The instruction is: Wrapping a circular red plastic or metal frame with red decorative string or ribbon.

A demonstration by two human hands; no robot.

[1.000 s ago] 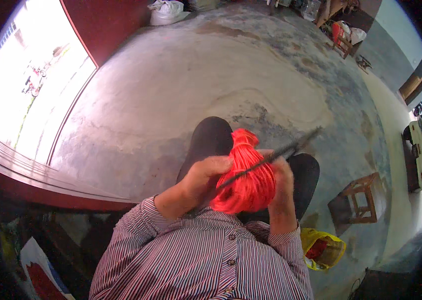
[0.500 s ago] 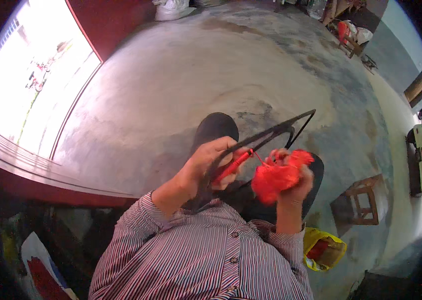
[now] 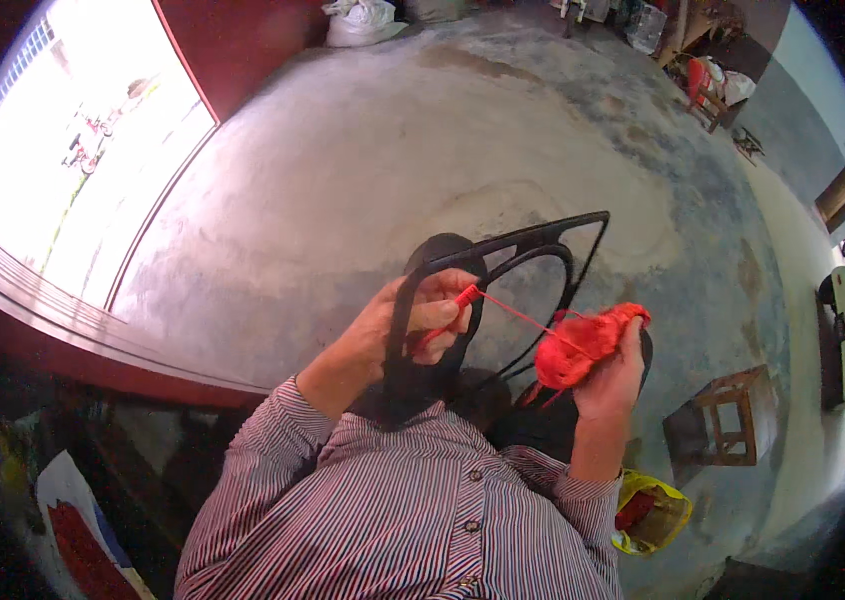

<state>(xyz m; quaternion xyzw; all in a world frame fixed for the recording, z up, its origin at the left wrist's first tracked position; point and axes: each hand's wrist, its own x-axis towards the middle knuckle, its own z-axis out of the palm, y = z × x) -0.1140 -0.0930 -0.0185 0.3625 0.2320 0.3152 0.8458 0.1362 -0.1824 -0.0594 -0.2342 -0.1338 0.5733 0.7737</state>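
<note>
My left hand (image 3: 428, 315) is closed around one side of a black open frame (image 3: 568, 285), made of thin curved and straight bars. Beneath its fingers, red yarn is coiled tightly (image 3: 467, 296) over a bar. A single taut red strand (image 3: 518, 314) runs from the coils across to a fluffy bundle of red yarn (image 3: 573, 352). My right hand (image 3: 613, 385) grips that bundle, with loose ends dangling below it. The frame stands over my dark-trousered knees, its far corner pointing up and to the right.
A yellow bag (image 3: 685, 515) with things inside sits by my right elbow. Right of my knee is a small wooden stool (image 3: 728, 425). An open doorway (image 3: 53, 180) lies at the left, beside a dark red door (image 3: 223, 50). White sacks (image 3: 361, 25) rest at the far wall.
My right hand has moved right and slightly down with the yarn bundle, drawing the strand out longer. The frame has tilted, showing its inner loop more openly.
</note>
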